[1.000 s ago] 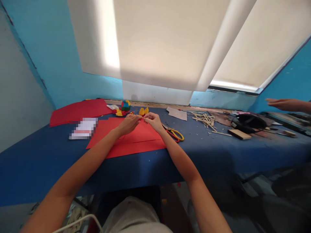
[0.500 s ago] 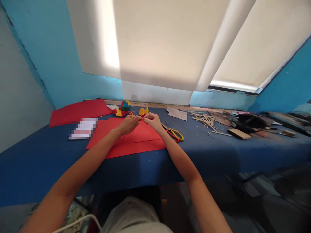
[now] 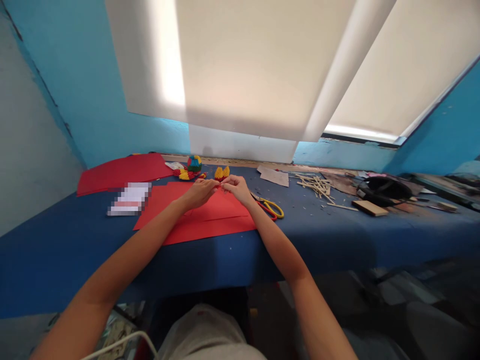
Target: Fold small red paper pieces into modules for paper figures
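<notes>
My left hand (image 3: pixel 201 192) and my right hand (image 3: pixel 236 187) meet fingertip to fingertip above red paper sheets (image 3: pixel 210 227). Between the pinched fingers of both shows a small red piece of paper (image 3: pixel 219 185), mostly hidden by them. Just behind the fingertips stands a yellow and red folded-paper piece (image 3: pixel 222 173). To its left sits a multicoloured paper model (image 3: pixel 194 164) with a round blue, yellow, red and green top. Scissors with red and yellow handles (image 3: pixel 273 209) lie beside my right wrist, blades partly hidden by it.
More red sheets (image 3: pixel 123 172) lie at the back left, near a blurred-out white object (image 3: pixel 129 199). To the right are thin wooden sticks (image 3: pixel 315 185), scraps of paper (image 3: pixel 275 176), a wooden block (image 3: pixel 370 207) and a black object (image 3: pixel 388 190). A wall borders the table's back.
Both hands stay almost in place over the red sheets, with only slight finger movement. The objects on the table have not moved.
</notes>
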Tool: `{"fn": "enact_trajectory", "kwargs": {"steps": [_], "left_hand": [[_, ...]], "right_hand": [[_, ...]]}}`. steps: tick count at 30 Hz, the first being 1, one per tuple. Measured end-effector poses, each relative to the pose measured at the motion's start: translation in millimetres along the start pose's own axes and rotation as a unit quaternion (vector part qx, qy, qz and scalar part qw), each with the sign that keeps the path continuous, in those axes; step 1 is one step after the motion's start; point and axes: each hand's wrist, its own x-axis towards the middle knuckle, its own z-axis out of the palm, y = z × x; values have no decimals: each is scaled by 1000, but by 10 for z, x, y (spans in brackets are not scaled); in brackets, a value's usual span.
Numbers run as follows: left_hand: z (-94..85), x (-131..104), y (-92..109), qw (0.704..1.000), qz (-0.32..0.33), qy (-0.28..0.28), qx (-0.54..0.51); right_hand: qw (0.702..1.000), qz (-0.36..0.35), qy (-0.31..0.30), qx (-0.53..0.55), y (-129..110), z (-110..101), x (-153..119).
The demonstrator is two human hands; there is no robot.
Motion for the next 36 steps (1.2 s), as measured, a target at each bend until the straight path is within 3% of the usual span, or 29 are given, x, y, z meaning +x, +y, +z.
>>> {"fn": "enact_trajectory", "kwargs": {"steps": [10, 26, 36], "left_hand": [[-7, 0, -3, 1000, -4, 14, -15], [-9, 5, 28, 995, 17, 52, -82], [-10, -7, 10, 1000, 1, 15, -15]], "right_hand": [[999, 32, -4, -5, -25, -1, -9], [1000, 10, -10, 21, -41, 13, -6], [1000, 13, -25, -10, -1, -19, -10]]}}
